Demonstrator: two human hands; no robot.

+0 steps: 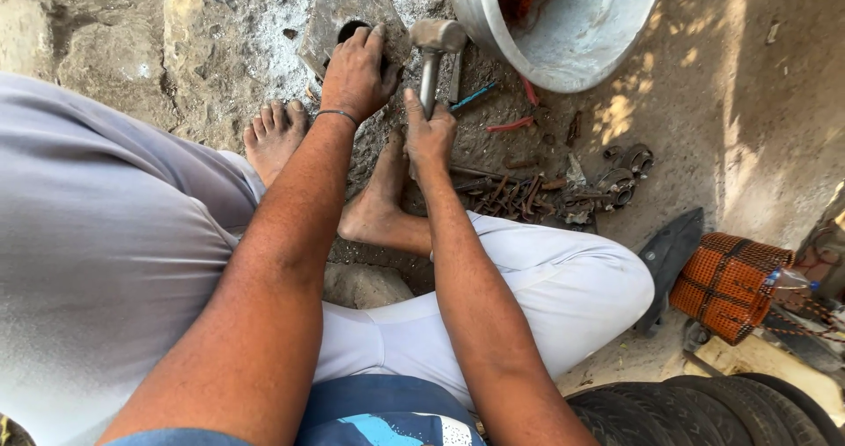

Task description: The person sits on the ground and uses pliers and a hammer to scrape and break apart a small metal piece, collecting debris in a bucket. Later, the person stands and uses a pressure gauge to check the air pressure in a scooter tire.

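My right hand grips the metal handle of a hammer, whose grey head is raised beside a flat hexagonal metal block lying on the dirt. My left hand rests on that block, its fingers covering the dark hole in the middle. What the fingers pinch there is hidden. My bare feet sit just below the block, one on each side of my hands.
A big metal basin with rusty orange stuff inside stands at the top right. Rusty bolts and rings are scattered right of my right foot. An orange mesh roll, a dark sandal and tyres lie at the lower right.
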